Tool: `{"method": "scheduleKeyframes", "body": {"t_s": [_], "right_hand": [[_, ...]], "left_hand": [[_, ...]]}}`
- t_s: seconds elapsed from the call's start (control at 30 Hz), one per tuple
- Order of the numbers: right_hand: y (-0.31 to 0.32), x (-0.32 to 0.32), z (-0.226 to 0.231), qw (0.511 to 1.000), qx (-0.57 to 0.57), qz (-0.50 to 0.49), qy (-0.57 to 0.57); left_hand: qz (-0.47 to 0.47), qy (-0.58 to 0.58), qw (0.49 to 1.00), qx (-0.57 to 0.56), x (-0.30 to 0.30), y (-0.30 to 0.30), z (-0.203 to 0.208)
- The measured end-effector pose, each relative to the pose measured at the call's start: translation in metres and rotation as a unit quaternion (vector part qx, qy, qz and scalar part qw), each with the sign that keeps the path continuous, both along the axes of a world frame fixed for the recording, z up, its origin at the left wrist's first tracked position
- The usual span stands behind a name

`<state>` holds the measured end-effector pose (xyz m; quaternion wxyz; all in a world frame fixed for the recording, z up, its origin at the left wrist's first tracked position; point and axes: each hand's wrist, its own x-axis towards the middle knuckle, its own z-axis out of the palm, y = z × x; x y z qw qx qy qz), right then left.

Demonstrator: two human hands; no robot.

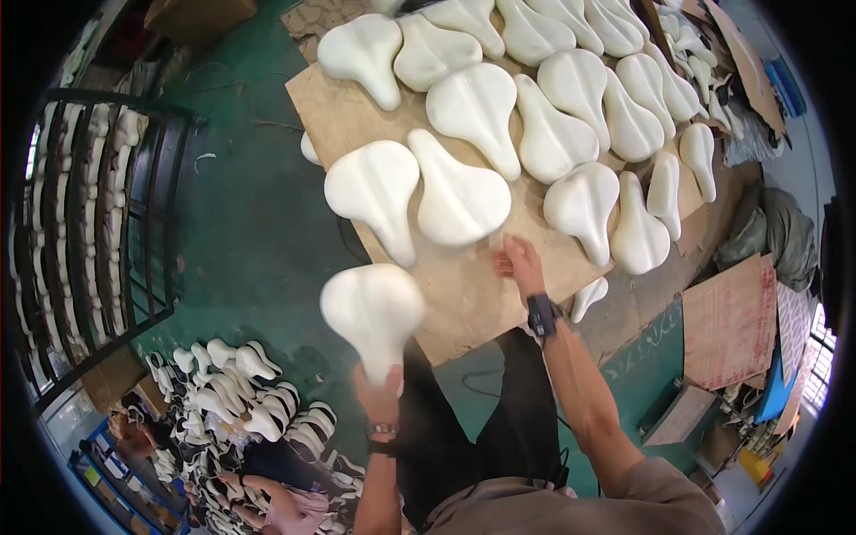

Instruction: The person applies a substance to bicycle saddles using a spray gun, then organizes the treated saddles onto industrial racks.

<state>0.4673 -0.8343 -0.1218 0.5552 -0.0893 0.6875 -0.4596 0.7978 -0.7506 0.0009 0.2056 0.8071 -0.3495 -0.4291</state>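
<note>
My left hand [378,392] grips the narrow nose of a white foam bicycle saddle [373,308], its wide end pointing away from me. This saddle is off the board's near left edge. My right hand [519,259] is over the plywood board [464,312], its fingers smeared by motion, so their pose is unclear. Just beyond it lies another white saddle [464,203], nose pointing away. To the left of that rests a saddle [373,183] with its nose toward me, and a smaller one [584,201] lies to the right.
Many more white saddles [473,107] cover the board's far part. At left stands a black metal rack [160,223] full of saddles. A heap of saddles [236,392] lies on the green floor, with another person's arm [259,486] nearby. Cardboard sheets [727,325] lean at right.
</note>
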Motion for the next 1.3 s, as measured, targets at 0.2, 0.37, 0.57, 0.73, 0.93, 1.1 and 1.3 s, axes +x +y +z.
{"method": "scheduleKeyframes", "body": {"t_s": [0.2,0.37,0.57,0.73,0.93,1.1,1.3], "right_hand": [[0.075,-0.01,0.046,0.974,0.052,0.139,-0.17],[0.098,-0.015,0.059,0.936,-0.007,0.3,-0.183],[0.143,0.033,0.011,0.932,0.093,0.215,-0.275],[0.147,0.039,0.025,0.967,0.079,0.173,-0.171],[0.142,0.054,-0.02,0.985,0.032,0.164,-0.034],[0.206,-0.003,-0.001,0.985,0.04,0.156,-0.059],[0.387,-0.137,-0.095,0.945,0.265,0.189,0.026]], "left_hand": [[-0.313,-0.031,0.949,-0.032,-0.014,-0.002,0.015],[-0.594,-0.19,0.763,-0.169,-0.021,-0.056,0.006],[-0.168,-0.163,0.959,-0.161,-0.083,-0.026,-0.082],[-0.18,-0.184,0.966,-0.027,-0.103,0.015,-0.109],[-0.164,-0.14,0.972,-0.096,-0.071,-0.006,-0.137],[0.004,-0.189,0.926,-0.327,-0.125,0.045,-0.057],[-0.219,0.05,0.968,-0.114,-0.157,0.203,-0.138]]}}
